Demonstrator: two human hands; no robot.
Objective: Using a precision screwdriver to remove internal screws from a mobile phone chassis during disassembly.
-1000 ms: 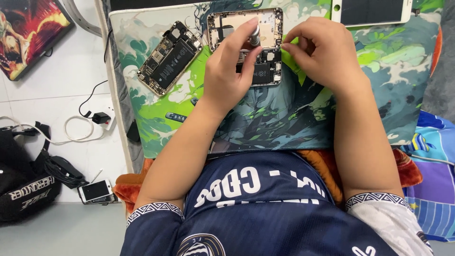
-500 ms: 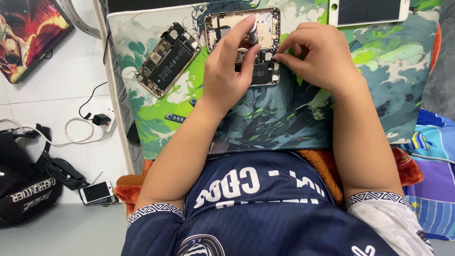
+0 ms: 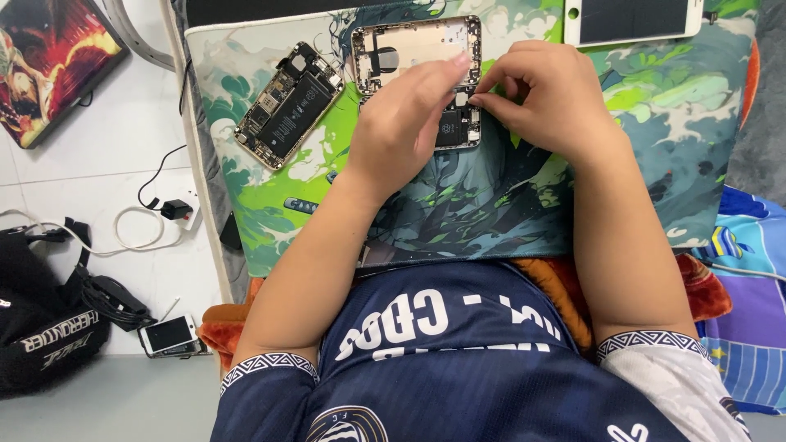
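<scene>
The right hand (image 3: 550,98) is in the upper middle of the frame, with its thumb and first finger pinched narrow on a tiny part I cannot make out. The left hand (image 3: 409,123) sits just beside it, fingers loosely curled, one finger reaching out to touch the open phone (image 3: 413,53); it holds nothing I can see. That phone lies at the top middle with its inside showing, partly under both hands. To its left, upper left of the frame, a second open phone (image 3: 288,102) lies tilted. A white phone screen (image 3: 632,20) lies at the top right. All three lie on a green and blue mat (image 3: 655,139) on the surface. On the floor at lower left are a small phone (image 3: 168,336) and a black bag (image 3: 45,327)
</scene>
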